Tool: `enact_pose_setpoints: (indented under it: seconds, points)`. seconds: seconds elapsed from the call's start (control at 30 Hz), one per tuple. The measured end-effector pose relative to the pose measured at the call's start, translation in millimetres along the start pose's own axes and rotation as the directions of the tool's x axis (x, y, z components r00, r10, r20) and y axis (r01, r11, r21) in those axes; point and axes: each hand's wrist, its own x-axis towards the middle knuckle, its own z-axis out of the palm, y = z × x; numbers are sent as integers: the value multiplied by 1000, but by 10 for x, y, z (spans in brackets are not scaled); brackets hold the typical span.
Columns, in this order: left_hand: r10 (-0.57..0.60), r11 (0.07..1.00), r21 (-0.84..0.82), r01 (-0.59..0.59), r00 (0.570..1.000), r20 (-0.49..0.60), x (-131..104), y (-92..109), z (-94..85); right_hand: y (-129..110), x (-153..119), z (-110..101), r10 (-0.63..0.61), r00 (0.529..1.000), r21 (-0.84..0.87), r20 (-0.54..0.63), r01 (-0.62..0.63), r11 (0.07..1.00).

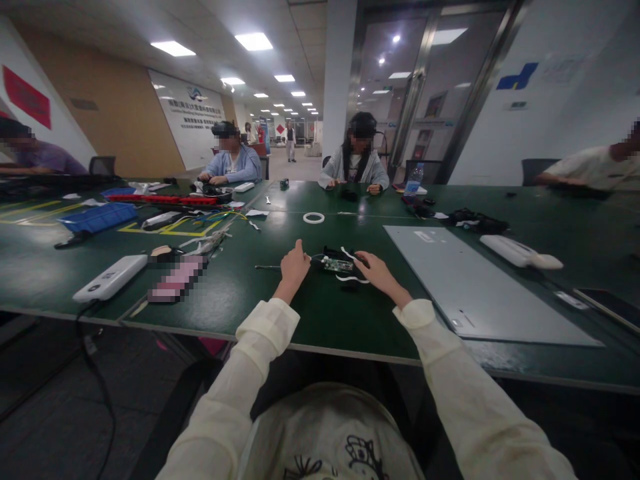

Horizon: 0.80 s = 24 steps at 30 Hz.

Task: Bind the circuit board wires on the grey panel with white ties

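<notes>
On the green table before me lies a small circuit board (337,265) with black parts and curved white strips (353,279) around it. My right hand (376,272) bends over the board's right end, its fingertips gripping that edge beside one strip. My left hand (294,268) is to the left of the board, with one finger raised and the others curled; what they enclose is hidden. A thin dark rod (267,267) sticks out to the left of this hand. On its other side a thin wire (317,257) runs toward the board.
A white ring (313,218), seemingly a tape roll, lies beyond my hands. At right rests a large grey panel (480,287). To the left are a pink phone-like item (177,280), a white device (111,278) with a cable and a blue tray (99,218). Several people sit around the table.
</notes>
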Motion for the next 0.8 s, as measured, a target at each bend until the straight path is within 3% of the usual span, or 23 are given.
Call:
enact_pose_setpoints:
  seconds: [0.2,0.47,0.67,0.8]
  points:
    - [3,1000,21,-3,1000,18,15,-41,6,-8,-19,26,-66,994,22,92,65,998]
    - [-20,998,54,18,999,43,62,-73,32,4,-9,72,-116,988,-11,107,118,993]
    - [-106,991,75,109,993,-46,43,-74,0,-54,-20,54,-138,983,20,119,136,990]
    - [0,991,134,20,989,-148,8,-34,-60,-39,-4,26,-142,985,30,100,139,990]
